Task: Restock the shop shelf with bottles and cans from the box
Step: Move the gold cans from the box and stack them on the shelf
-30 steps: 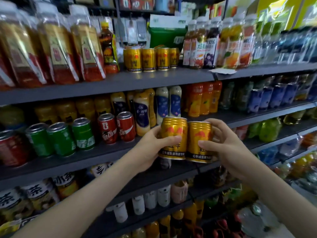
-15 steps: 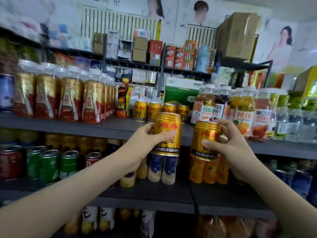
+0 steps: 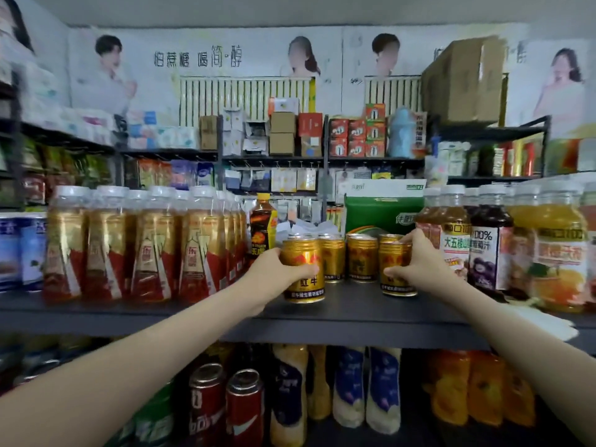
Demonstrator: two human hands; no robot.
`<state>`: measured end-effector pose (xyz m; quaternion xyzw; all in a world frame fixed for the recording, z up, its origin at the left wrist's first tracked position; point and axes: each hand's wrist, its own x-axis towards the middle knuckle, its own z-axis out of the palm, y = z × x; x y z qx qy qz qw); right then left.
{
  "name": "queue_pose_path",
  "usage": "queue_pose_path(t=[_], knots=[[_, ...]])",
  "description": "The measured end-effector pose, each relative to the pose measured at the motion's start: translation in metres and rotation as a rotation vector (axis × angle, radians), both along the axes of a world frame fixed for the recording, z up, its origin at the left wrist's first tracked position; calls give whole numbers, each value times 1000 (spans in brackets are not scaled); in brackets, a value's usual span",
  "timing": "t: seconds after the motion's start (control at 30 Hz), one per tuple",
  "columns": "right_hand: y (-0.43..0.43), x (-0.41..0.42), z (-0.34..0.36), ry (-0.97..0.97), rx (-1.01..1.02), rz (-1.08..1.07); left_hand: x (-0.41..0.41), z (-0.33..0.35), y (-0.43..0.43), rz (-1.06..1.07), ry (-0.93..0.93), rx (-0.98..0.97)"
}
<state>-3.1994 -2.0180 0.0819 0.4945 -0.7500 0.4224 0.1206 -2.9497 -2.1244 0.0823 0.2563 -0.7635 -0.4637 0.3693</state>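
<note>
**A:** From the head view, where are the two cans?

**B:** Both are on the upper shelf point(image 3: 354, 312), upright and a little back from its front edge. The left hand point(image 3: 274, 279) is wrapped round the left can point(image 3: 301, 253), with the thumb across its front. The right hand point(image 3: 422, 269) grips the right can point(image 3: 395, 258), fingers over the rim and thumb on the side.

**A:** Are they set down?

**B:** Their bases look level with the shelf board, but I can't tell whether it is carrying their weight. Neither hand has let go.

**A:** Why that spot?

**B:** A row of matching gold cans point(image 3: 362, 258) stands just behind, towards the shelf's back edge. The two held cans go in front of that row, so like sits with like and the labels face out.

**A:** And the neighbours?

**B:** Tall gold-and-red bottles point(image 3: 154, 246) fill the shelf's left stretch, with juice bottles point(image 3: 490, 250) to the right. The right can is just beside the nearest juice bottle, which is probably why that hand grips from the top and the inner side, not the outer one. The left can has more room.

**A:** Where's the box?

**B:** It isn't in view. I'd judge this the placing step, with only the release left to do.
</note>
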Motion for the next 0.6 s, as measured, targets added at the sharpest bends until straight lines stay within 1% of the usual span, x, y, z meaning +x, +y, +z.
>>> queue_pose_path(t=[0.13,0.2,0.23,0.33,0.4,0.47,0.6], knots=[[-16,-12,4,89,144,-73,-13,7,-27,-18,-32,-13],[-20,-14,9,218,278,-134,-20,7,-36,-25,-45,2],[-23,-17,11,312,336,-174,-24,7,-41,-17,-57,18],[-29,-20,17,555,454,-254,-31,4,-50,-20,-76,49],[-32,-22,18,621,515,-283,-34,2,-55,-18,-81,43],[-35,-22,17,658,546,-309,-35,-1,-58,2,-93,-10],[-44,-20,18,734,575,-357,-38,-2,-55,90,-125,-211]])
